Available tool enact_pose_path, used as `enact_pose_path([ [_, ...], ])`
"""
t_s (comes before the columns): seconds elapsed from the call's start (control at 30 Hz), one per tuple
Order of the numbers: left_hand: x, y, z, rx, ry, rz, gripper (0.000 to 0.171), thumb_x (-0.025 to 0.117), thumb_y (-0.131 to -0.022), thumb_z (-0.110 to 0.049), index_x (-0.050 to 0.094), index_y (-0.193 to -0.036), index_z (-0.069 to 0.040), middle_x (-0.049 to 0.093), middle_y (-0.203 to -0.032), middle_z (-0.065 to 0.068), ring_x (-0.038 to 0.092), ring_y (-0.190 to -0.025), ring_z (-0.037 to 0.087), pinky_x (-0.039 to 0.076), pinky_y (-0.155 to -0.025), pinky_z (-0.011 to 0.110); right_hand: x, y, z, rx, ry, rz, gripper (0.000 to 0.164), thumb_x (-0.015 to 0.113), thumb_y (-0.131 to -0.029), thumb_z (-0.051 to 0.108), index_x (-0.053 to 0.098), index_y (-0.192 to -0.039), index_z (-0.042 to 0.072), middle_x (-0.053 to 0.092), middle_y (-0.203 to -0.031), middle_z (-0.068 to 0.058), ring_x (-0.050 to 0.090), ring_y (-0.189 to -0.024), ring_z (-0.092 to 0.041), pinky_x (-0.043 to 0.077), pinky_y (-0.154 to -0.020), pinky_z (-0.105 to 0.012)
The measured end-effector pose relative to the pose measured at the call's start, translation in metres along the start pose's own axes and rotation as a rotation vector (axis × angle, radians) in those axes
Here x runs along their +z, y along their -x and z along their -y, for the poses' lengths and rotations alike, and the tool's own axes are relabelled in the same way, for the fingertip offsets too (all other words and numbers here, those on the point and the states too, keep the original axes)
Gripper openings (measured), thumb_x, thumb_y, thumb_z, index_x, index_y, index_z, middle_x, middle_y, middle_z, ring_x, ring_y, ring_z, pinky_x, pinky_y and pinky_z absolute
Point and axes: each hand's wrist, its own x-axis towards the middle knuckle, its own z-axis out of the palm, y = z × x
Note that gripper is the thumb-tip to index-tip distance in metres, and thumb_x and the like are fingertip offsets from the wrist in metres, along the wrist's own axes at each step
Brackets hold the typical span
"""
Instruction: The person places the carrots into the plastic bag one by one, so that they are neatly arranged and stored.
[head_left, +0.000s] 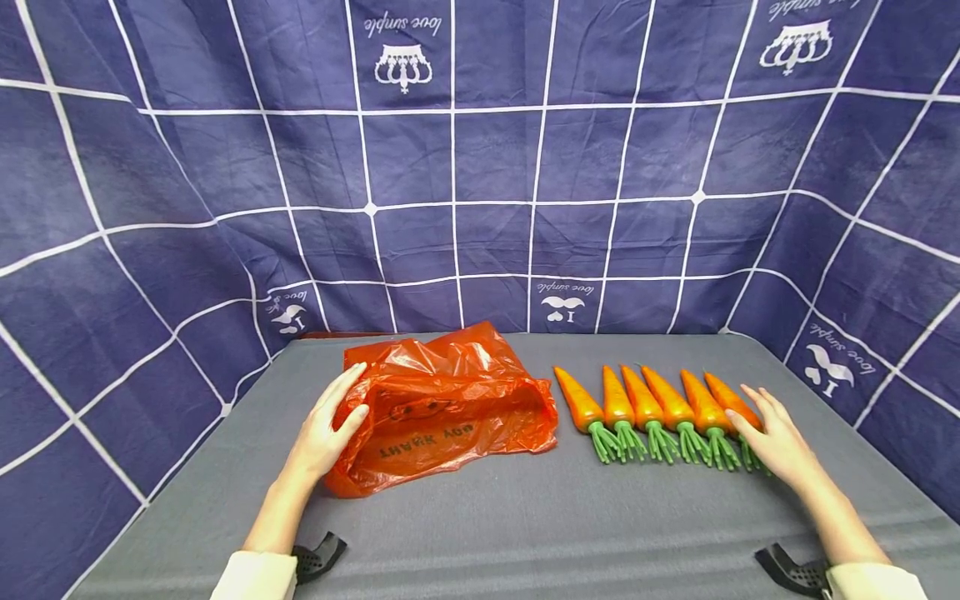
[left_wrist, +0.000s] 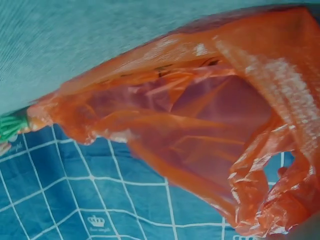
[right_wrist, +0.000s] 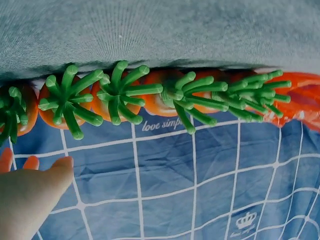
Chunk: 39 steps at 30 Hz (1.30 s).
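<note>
A thin red plastic bag [head_left: 442, 433] with printed lettering lies at the left of the table, its mouth gaping toward the front. My left hand [head_left: 322, 433] is at its left side, thumb and fingers spread and fairly straight against the plastic. In the left wrist view the bag [left_wrist: 200, 125] hides nearly all of that hand. Several orange carrots [head_left: 577, 400] with green stem tops lie side by side at the right. My right hand [head_left: 780, 442] is over the rightmost carrot [head_left: 727, 397], fingers spread. In the right wrist view its thumb [right_wrist: 62, 170] is apart from the carrots [right_wrist: 67, 100].
A grey cloth covers the table [head_left: 525, 525]. Blue fabric with a white grid [head_left: 495, 158] encloses the back and both sides. A black strap [head_left: 318, 558] is by the left wrist, another strap [head_left: 791, 571] by the right. The bag's right edge nearly reaches the leftmost carrot.
</note>
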Motion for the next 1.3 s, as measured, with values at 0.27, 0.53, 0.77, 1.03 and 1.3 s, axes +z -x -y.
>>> enact_pose_path([
  [0.27,0.006,0.004,-0.003,-0.055,-0.025,-0.015,0.051,0.059,-0.086,-0.024,0.041,-0.134,-0.030,0.045,-0.136,0.003,0.039,-0.125,0.019,0.031,-0.099,0.050,0.007,0.004,-0.009,-0.016,-0.068,-0.036,0.056,0.042,-0.094,0.027,0.029,-0.134,-0.010,0.019,-0.133,-0.043,0.017,-0.123,-0.058,0.015,-0.093,-0.068],
  [0.53,0.007,0.009,0.001,-0.085,-0.011,-0.013,0.042,0.053,-0.090,-0.024,0.044,-0.131,-0.029,0.048,-0.133,0.002,0.041,-0.122,0.010,0.029,-0.104,0.026,0.011,0.004,-0.012,-0.006,-0.078,-0.032,0.056,0.044,-0.093,0.027,0.029,-0.134,-0.009,0.021,-0.133,-0.042,0.019,-0.121,-0.058,0.016,-0.092,-0.068],
  [0.77,0.008,0.013,-0.001,-0.081,0.039,-0.016,0.040,0.053,-0.090,-0.021,0.047,-0.129,-0.027,0.050,-0.131,0.001,0.037,-0.116,-0.010,0.019,-0.094,0.000,0.015,0.006,-0.015,0.009,-0.058,-0.017,0.057,0.045,-0.093,0.026,0.027,-0.136,-0.006,0.022,-0.133,-0.041,0.022,-0.119,-0.059,0.019,-0.090,-0.068],
  [1.03,0.011,0.015,0.000,-0.111,0.044,-0.012,0.041,0.055,-0.089,-0.020,0.047,-0.130,-0.025,0.052,-0.129,0.002,0.040,-0.112,-0.010,0.023,-0.092,0.001,0.016,0.006,-0.016,0.009,-0.077,0.004,0.057,0.045,-0.092,0.022,0.025,-0.137,-0.007,0.021,-0.132,-0.043,0.021,-0.119,-0.060,0.018,-0.090,-0.068],
  [1.3,0.013,0.015,0.000,-0.131,0.045,-0.010,0.037,0.050,-0.092,-0.024,0.047,-0.129,-0.029,0.055,-0.127,-0.001,0.044,-0.110,-0.007,0.027,-0.091,0.005,0.017,0.007,-0.019,0.003,-0.054,-0.035,0.051,0.043,-0.093,0.017,0.029,-0.133,-0.011,0.028,-0.128,-0.041,0.025,-0.116,-0.058,0.019,-0.092,-0.066],
])
